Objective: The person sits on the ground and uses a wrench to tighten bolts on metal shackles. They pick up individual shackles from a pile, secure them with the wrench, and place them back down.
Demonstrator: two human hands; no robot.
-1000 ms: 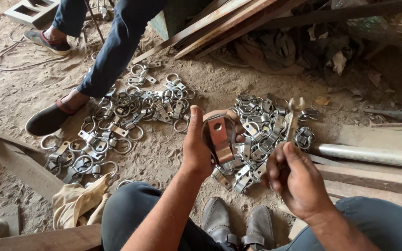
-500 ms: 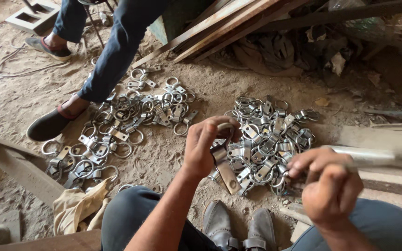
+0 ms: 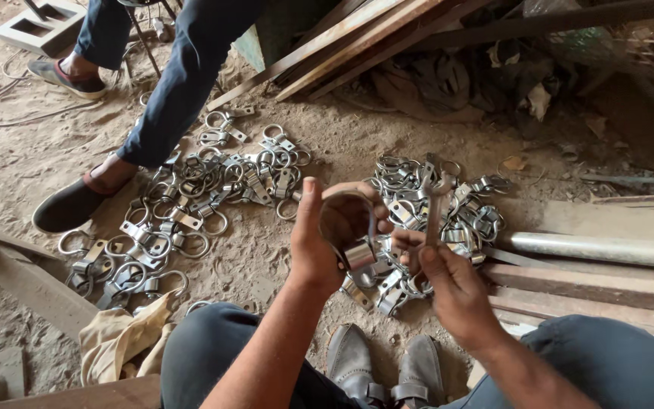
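Clamp (image 3: 351, 231), a metal ring with a bracket, sat gripped in the left hand (image 3: 319, 242) above the dirt floor (image 3: 24, 159); the right hand (image 3: 448, 284) was closed on a wrench (image 3: 433, 201) beside it. Below lay one pile of clamps (image 3: 433, 220), with another pile (image 3: 191, 204) to the left by someone's shoe (image 3: 70, 204). Planks (image 3: 584, 288) and a pipe (image 3: 599, 248) hemmed the right side; timber (image 3: 342, 45) blocked the far edge.
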